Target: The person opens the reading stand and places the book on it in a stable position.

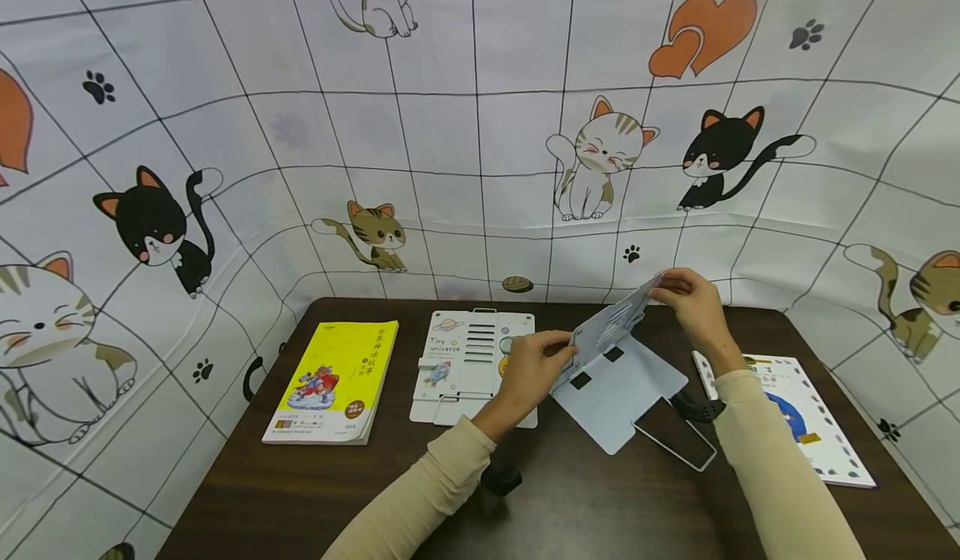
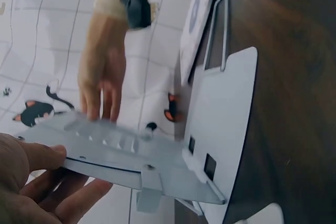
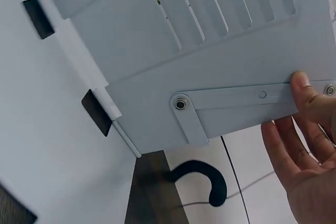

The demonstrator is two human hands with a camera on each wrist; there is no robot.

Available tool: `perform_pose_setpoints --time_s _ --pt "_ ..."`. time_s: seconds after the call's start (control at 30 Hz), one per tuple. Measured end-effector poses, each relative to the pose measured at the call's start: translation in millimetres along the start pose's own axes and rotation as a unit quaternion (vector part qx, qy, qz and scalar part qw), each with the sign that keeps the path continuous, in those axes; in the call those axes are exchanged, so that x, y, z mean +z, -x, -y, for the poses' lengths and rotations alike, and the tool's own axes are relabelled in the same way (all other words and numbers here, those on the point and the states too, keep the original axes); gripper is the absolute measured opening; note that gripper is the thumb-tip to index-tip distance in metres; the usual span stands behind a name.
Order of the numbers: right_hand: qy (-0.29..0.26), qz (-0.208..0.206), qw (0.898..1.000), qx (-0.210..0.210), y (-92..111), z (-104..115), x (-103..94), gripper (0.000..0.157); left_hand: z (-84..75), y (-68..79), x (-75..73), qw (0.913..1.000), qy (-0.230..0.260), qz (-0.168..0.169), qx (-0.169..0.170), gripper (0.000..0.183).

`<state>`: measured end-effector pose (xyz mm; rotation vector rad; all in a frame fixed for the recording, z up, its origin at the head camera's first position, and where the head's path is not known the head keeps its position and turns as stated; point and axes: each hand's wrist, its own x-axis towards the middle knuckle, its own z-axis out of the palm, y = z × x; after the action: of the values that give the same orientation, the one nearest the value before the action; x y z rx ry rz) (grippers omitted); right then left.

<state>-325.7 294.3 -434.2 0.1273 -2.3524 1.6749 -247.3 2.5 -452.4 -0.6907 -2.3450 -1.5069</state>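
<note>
A pale grey metal book stand [image 1: 611,327] stands partly unfolded, its slotted panel tilted up from a flat base plate [image 1: 600,414] on the table. My left hand [image 1: 534,372] pinches the panel's left edge between thumb and fingers. At the far upper corner, my right hand [image 1: 693,302] grips the panel's other edge. Up close in the right wrist view, the right thumb lies on a riveted folding arm [image 3: 236,97], with the fingers beneath. Two black pads [image 3: 96,113] show near the hinge. A wire loop [image 1: 697,462] sticks out from the base plate.
Left of the stand lies a second, folded white stand [image 1: 450,347] printed "Tiny universe". A yellow book [image 1: 341,368] lies farther left, and a white book [image 1: 813,418] sits right, partly behind my right forearm. A cat-patterned cloth [image 1: 480,127] hangs behind the dark table [image 1: 247,477].
</note>
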Motion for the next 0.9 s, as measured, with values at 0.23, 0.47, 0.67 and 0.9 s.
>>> perform_pose_setpoints --time_s 0.23,0.47,0.67,0.9 --pt "0.070 -0.045 0.996 0.015 17 2 -14.6 0.037 20.0 -28.0 -5.0 0.9998 -0.011 0.013 0.005 0.013" --pt "0.126 -0.086 0.988 0.015 37 6 -18.8 0.034 39.0 -53.6 -9.0 0.9996 -0.002 0.024 -0.015 0.016" --pt "0.167 -0.104 0.980 0.013 48 9 -18.2 0.038 45.0 -63.5 -10.8 0.9981 0.007 0.027 -0.055 0.017" --pt "0.193 -0.103 0.976 -0.003 59 12 -18.3 0.042 46.9 -65.4 -10.9 0.9980 0.016 0.037 -0.048 0.020"
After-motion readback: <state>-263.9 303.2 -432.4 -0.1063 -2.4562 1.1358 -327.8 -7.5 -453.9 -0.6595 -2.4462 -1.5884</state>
